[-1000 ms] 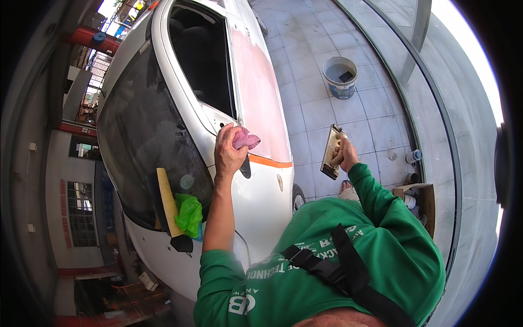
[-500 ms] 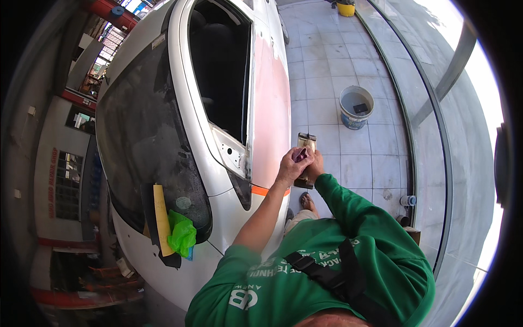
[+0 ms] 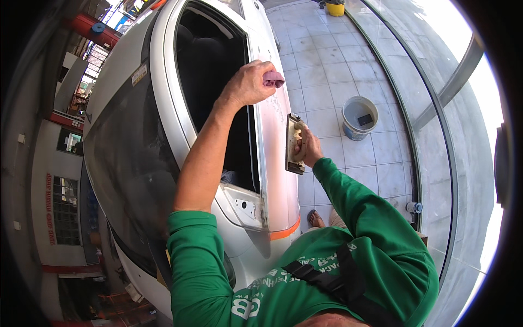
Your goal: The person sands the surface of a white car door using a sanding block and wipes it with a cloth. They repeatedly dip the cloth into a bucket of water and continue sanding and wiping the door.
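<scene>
My left hand point(image 3: 245, 84) is closed round a crumpled purple sponge point(image 3: 274, 80), held over the top of the white car's side by the open window. Wet-looking trails mark the pinkish sanded door panel point(image 3: 278, 185) just below it. My right hand point(image 3: 310, 148) grips the handle of a long sanding block point(image 3: 293, 124). The block stands on edge along the outer side of the panel; whether its face touches the paint I cannot tell. An orange tape strip point(image 3: 285, 230) crosses the panel's near end.
To the right, a bucket point(image 3: 349, 132) of water with a dark block inside stands on the tiled floor point(image 3: 357, 166). A yellow bucket point(image 3: 335, 9) sits far off. A small can point(image 3: 414, 207) is beside the glass wall on the right. The car's window opening point(image 3: 218, 65) has no glass visible.
My hands have parted. The left has moved forward and left with the sponge, over the car's side. The right has brought the sanding block up beside the panel. The view has shifted.
</scene>
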`<state>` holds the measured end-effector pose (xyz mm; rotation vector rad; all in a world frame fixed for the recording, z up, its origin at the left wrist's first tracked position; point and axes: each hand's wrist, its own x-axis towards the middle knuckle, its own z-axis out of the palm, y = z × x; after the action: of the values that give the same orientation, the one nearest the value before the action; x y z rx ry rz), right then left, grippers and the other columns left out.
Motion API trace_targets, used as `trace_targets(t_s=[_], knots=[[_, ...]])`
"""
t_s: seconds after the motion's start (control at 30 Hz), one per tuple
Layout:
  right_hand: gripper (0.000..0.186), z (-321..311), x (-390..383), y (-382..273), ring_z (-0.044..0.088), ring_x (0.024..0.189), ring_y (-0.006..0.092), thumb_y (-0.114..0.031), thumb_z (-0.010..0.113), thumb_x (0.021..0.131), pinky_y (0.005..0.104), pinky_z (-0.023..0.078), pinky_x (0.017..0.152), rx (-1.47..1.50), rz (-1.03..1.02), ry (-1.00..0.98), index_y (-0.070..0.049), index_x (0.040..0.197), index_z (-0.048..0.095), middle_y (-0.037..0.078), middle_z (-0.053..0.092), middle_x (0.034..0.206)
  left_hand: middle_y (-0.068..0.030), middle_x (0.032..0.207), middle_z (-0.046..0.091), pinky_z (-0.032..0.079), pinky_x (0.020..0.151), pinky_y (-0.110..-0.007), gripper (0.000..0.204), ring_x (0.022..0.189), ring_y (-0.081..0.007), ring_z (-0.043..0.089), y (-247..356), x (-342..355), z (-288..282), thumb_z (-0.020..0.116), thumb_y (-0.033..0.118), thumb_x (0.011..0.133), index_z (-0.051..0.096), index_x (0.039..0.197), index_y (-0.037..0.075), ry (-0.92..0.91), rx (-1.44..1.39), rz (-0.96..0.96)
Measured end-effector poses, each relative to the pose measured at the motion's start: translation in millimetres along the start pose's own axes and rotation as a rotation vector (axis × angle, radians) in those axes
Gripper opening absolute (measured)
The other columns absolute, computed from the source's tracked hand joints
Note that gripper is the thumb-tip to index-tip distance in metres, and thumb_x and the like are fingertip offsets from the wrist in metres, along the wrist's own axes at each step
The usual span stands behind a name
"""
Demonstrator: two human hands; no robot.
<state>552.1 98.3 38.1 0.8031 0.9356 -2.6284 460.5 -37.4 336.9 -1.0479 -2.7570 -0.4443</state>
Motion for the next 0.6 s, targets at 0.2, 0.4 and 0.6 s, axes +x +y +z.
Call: trace_targets(t_s=[0.2,0.4,0.6], knots=[[0.042,68.0,72.7,-14.9,0.05,0.061,0.0156,-0.048,0.062,0.104,0.0319,0.042,0.048,0.028,0.013,-0.117,-0.006,0.107,0.062,0.003,0.049,0.078,-0.0075,0.107,0.07,0.057,0.091,-0.039,0.029,0.1,-0.0275,0.07,-44.8,42.4,-83.7,0.079,0.006,0.079,0.068,0.106,0.008,0.041,0.092,0.212],[0.054,109.1,142.6,-20.5,0.057,0.053,0.0202,-0.054,0.063,0.103,0.0346,0.049,0.046,-0.04,-0.043,-0.229,-0.001,0.104,0.056,0.007,0.053,0.075,-0.0084,0.114,0.07,0.056,0.095,-0.039,0.033,0.105,-0.028,0.07,-97.3,56.2,-93.5,0.077,0.0,0.077,0.069,0.107,0.008,0.076,-0.005,0.187],[0.055,136.4,206.0,-26.2,0.057,0.05,0.0212,-0.053,0.062,0.104,0.0353,0.048,0.046,-0.071,-0.051,-0.22,0.002,0.11,0.057,0.009,0.055,0.072,-0.0092,0.112,0.069,0.056,0.094,-0.039,0.04,0.106,-0.0281,0.07,-109.3,62.8,-74.0,0.079,-0.001,0.07,0.069,0.107,0.01,-0.158,-0.067,0.079]])
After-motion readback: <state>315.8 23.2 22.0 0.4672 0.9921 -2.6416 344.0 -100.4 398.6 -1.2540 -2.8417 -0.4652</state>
